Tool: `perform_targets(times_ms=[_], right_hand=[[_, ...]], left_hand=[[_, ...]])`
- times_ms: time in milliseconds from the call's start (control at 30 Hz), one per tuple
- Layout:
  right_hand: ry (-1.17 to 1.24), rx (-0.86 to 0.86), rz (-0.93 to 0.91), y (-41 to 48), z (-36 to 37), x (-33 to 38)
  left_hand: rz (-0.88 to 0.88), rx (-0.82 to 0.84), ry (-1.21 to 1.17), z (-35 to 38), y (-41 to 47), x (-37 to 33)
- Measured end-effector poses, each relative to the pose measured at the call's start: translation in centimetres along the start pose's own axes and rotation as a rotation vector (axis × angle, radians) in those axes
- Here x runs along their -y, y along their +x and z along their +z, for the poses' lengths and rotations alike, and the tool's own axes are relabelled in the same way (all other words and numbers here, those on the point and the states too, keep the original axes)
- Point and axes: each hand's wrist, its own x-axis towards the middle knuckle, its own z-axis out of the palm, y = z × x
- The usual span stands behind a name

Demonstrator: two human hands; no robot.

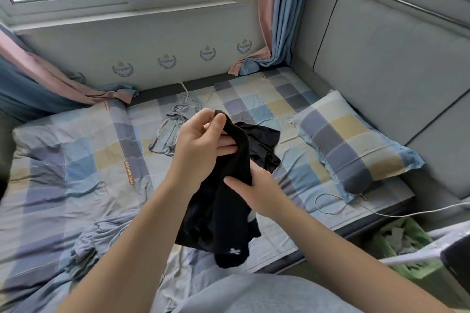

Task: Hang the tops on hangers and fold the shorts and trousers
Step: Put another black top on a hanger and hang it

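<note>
I hold a black garment (223, 213) with a small white cross mark near its hem, lifted above the bed. My left hand (201, 144) pinches its top edge between thumb and fingers. Lower down, my right hand (254, 185) grips the same cloth at its side. Another black piece (264, 144) lies crumpled on the bed behind it; whether it is part of the held garment I cannot tell. A pale grey-blue garment with a drawstring (173, 132) lies bunched on the checked sheet beyond my hands.
A checked pillow (353, 144) rests at the right by the padded grey headboard (381, 63). A checked quilt (71, 165) is heaped at the left. A white cable (335, 208) trails over the bed edge. A green basket (404, 246) stands on the floor.
</note>
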Motion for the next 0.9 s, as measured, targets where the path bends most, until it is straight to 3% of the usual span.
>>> perform_targets(times_ms=[333,500,600,733,900], right_hand=[[-0.366,-0.098,0.264,-0.9,-4.0,-6.9],[-0.276,-0.155,0.217,-1.1,-5.8,-5.2],[-0.085,-0.229,0.237,-1.0,-6.5,-3.9],[0.074,-0.305,0.258,-0.8,-6.3,-2.7],[0.177,-0.343,0.18,-0.8,-6.0,-1.7]], left_hand=[[-0.009,-0.182,-0.107,-3.0,0.7,0.9],[-0.076,-0.196,-0.052,-3.0,1.8,2.5],[-0.179,-0.108,0.141,-3.0,2.0,3.4],[-0.378,0.131,0.418,-2.2,0.5,5.3],[-0.594,0.404,0.523,-1.8,-1.9,8.7]])
